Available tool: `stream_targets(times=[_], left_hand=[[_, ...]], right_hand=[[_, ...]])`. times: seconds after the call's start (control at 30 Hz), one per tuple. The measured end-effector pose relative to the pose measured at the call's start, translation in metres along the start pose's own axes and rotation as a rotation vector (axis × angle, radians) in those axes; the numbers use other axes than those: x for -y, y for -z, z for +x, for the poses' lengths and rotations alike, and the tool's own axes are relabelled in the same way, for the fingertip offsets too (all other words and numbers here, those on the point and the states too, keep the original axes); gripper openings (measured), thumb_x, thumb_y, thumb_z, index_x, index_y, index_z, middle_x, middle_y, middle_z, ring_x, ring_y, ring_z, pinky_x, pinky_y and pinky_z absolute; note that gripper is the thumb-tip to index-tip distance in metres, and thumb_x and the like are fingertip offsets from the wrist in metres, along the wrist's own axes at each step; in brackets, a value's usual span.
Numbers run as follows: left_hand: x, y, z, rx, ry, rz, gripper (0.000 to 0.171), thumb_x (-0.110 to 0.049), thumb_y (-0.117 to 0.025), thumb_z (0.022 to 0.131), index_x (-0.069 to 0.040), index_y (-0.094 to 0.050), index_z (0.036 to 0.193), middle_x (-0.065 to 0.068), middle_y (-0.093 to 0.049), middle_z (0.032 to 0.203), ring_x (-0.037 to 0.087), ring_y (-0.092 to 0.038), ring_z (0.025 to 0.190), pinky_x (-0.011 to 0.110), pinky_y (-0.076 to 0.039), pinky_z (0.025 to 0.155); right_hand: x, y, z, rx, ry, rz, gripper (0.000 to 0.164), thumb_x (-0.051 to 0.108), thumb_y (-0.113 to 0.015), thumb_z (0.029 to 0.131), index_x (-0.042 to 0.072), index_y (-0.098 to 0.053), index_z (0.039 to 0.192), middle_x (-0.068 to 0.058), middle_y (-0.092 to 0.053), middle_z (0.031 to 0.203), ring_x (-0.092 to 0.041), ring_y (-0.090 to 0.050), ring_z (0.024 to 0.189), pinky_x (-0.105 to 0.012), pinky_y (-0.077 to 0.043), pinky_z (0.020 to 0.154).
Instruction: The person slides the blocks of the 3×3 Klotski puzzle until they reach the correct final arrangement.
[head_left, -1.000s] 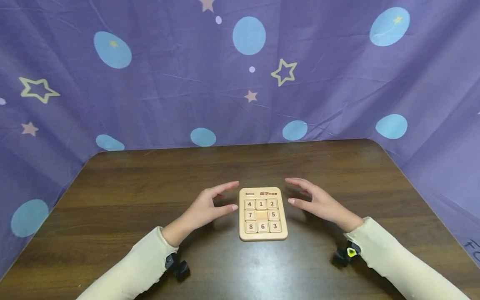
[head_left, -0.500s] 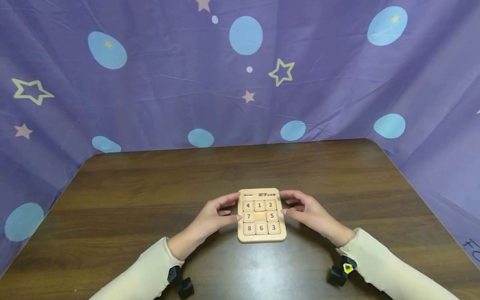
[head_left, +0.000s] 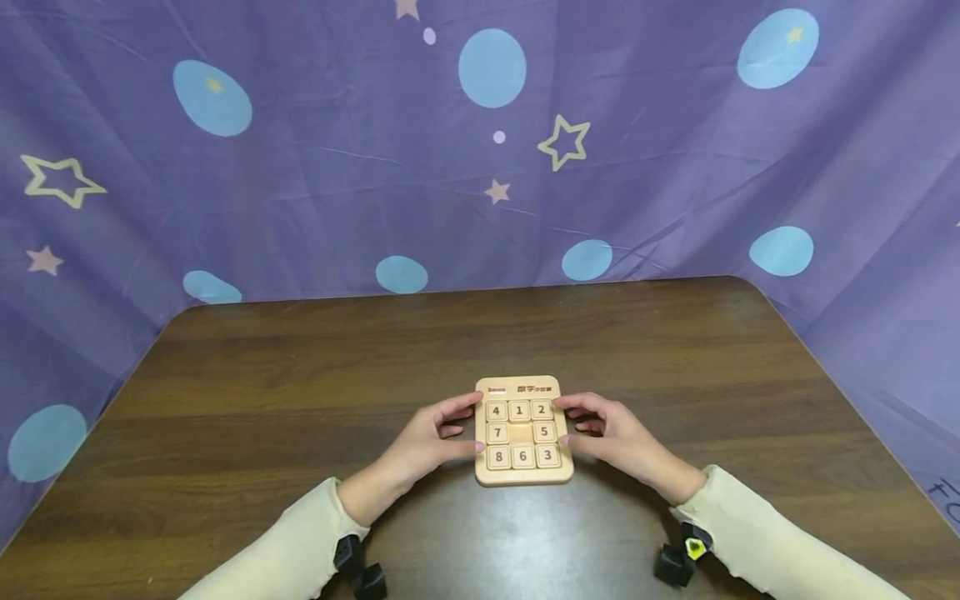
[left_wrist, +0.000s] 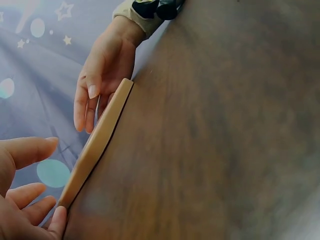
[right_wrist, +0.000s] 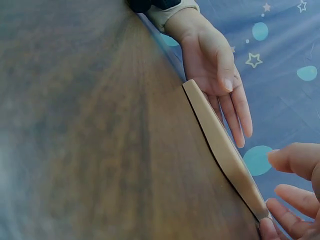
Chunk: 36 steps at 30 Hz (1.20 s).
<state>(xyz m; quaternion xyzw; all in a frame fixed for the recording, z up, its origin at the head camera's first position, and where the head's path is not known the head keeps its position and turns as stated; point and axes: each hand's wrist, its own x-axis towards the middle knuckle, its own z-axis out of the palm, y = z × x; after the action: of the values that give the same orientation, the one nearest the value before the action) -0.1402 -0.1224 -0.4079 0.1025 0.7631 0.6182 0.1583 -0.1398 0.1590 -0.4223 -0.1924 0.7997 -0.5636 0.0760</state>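
A light wooden number slide puzzle [head_left: 517, 478] lies flat on the table, its frame holding square tiles. The rows read 4, 1, 2, then 7, a gap and 5, then 8, 6, 3. At the puzzle's left side is my left hand [head_left: 420, 437], thumb and index fingertips on the frame edge. My right hand [head_left: 621, 437] mirrors it on the right side, fingertips at that edge. Both hands have relaxed, gently bent fingers. In the left wrist view, the little finger [left_wrist: 59, 220] meets the near corner of the puzzle's edge [left_wrist: 95, 147]; the right wrist view looks similar.
The dark wood-grain table [head_left: 337, 350] extends around the puzzle on every side. Behind it hangs a purple curtain [head_left: 330, 200] with stars and blue dots. A black wrist camera [head_left: 360, 567] sits under the left sleeve, and another camera [head_left: 675, 565] under the right.
Both hands have come inward from beside the puzzle to its two side edges, then slipped slightly toward its near end. The tiles keep the same order.
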Motion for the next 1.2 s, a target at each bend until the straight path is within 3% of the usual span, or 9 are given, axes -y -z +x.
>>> stream_targets(times=[0.4, 0.7, 1.2], left_hand=[[0.0078, 0.0015, -0.0014, 0.037, -0.070, 0.064, 0.069, 0.002, -0.075, 0.072, 0.003, -0.047, 0.135, 0.017, -0.048, 0.139, 0.033, -0.044, 0.125, 0.041, -0.041, 0.102], [0.0067, 0.0014, -0.0051, 0.064, -0.154, 0.185, 0.074, -0.002, -0.078, 0.071, 0.003, -0.045, 0.137, 0.016, -0.045, 0.142, 0.030, -0.038, 0.132, 0.044, -0.042, 0.102], [0.0101, 0.0006, -0.0010, 0.068, -0.207, 0.254, 0.078, -0.002, -0.079, 0.070, 0.003, -0.042, 0.139, 0.017, -0.042, 0.144, 0.030, -0.038, 0.132, 0.041, -0.044, 0.102]], right_hand=[[-0.0038, -0.0049, 0.0008, -0.022, 0.016, -0.043, 0.034, 0.010, -0.075, 0.078, 0.003, -0.067, 0.110, -0.009, -0.063, 0.113, -0.018, -0.056, 0.100, -0.023, -0.051, 0.084], [-0.0022, -0.0065, 0.0007, -0.061, 0.043, -0.099, 0.025, 0.006, -0.074, 0.078, 0.002, -0.070, 0.102, -0.009, -0.063, 0.102, -0.016, -0.057, 0.089, -0.022, -0.053, 0.078], [-0.0033, -0.0093, 0.0006, -0.114, 0.053, -0.185, 0.021, 0.002, -0.073, 0.075, 0.005, -0.072, 0.095, -0.004, -0.063, 0.094, -0.013, -0.056, 0.082, -0.021, -0.052, 0.072]])
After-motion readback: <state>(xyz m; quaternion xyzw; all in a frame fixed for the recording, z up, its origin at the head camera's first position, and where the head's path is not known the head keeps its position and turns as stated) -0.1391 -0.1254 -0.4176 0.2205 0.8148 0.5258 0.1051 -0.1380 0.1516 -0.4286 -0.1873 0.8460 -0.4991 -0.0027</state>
